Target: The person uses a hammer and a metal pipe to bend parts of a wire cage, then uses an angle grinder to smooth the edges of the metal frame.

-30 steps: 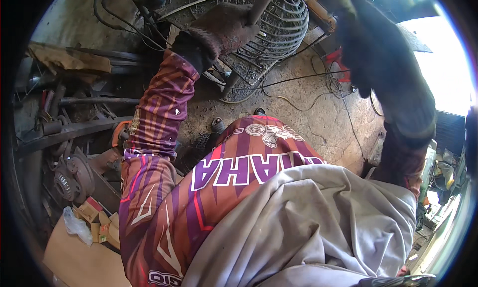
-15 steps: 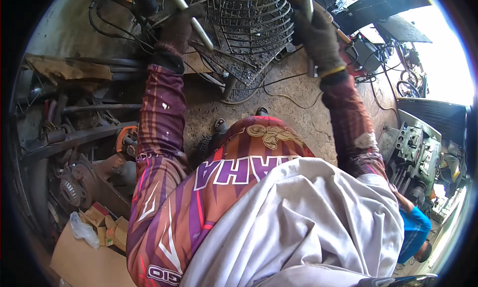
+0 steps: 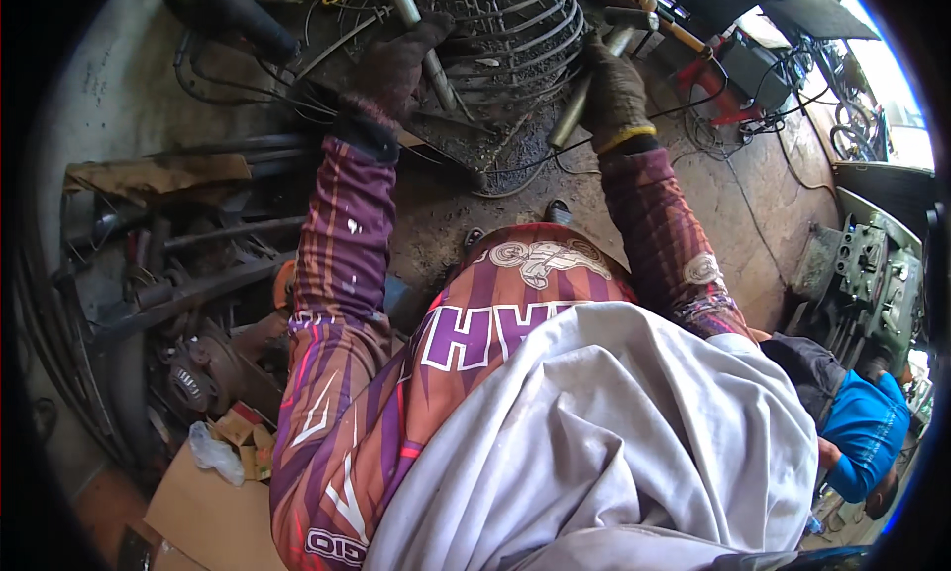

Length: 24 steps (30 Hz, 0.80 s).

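Note:
My left hand (image 3: 388,76), in a dark, worn glove, is closed around a bare metal pipe (image 3: 399,0) that slants down across a dark workbench (image 3: 446,145). To its right on the bench stands a springlike cage of curved metal rods (image 3: 530,34). Beside the cage's right side, my gloved right hand (image 3: 618,91) grips a hammer (image 3: 567,130) by its metal shaft. The hammer's head (image 3: 632,18) points away from me and its butt end points back toward me. Most of my left fingers are hidden behind the glove's back.
A black cylindrical thing (image 3: 233,18) with cables is at the far left. Steel bars and machine parts (image 3: 203,368) crowd the left, above cardboard (image 3: 213,512). A red-and-grey machine (image 3: 743,76) with cables stands right. Another person in blue (image 3: 864,437) is near a green machine (image 3: 860,274).
The hammer has swung from near upright to a slant, its head now showing beyond my right hand. My left hand and the pipe sit slightly farther right. The view has shifted.

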### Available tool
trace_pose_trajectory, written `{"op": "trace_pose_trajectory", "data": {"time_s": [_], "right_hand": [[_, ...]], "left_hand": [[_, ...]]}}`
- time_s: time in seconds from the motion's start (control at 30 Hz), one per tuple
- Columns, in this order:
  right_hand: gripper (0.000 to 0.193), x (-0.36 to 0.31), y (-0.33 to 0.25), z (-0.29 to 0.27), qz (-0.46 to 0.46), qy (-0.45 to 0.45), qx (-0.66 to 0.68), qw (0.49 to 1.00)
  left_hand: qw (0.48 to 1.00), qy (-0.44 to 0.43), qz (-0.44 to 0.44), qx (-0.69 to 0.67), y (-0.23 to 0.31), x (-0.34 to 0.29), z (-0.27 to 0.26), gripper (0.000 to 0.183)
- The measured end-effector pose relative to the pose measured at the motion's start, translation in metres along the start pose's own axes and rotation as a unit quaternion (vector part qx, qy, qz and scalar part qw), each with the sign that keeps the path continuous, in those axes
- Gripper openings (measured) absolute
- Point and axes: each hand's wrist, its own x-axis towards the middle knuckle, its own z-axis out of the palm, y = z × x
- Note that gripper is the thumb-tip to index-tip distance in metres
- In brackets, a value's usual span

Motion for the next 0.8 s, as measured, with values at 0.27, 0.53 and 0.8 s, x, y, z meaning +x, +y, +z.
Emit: {"op": "trace_pose_trajectory", "data": {"time_s": [0.27, 0.53, 0.8], "right_hand": [[0.035, -0.026, -0.095, -0.061, -0.021, -0.190, 0.169, 0.967], [0.035, -0.035, -0.116, -0.073, -0.028, -0.307, 0.292, 0.905], [0.037, -0.022, -0.123, -0.080, -0.025, -0.357, 0.330, 0.873]], "left_hand": [[0.866, -0.075, -0.170, -0.465, 0.092, -0.003, 0.004, 0.024], [0.814, -0.094, -0.177, -0.545, 0.139, 0.000, 0.023, 0.040], [0.896, 0.068, -0.193, -0.395, 0.159, -0.034, 0.068, 0.026]]}}
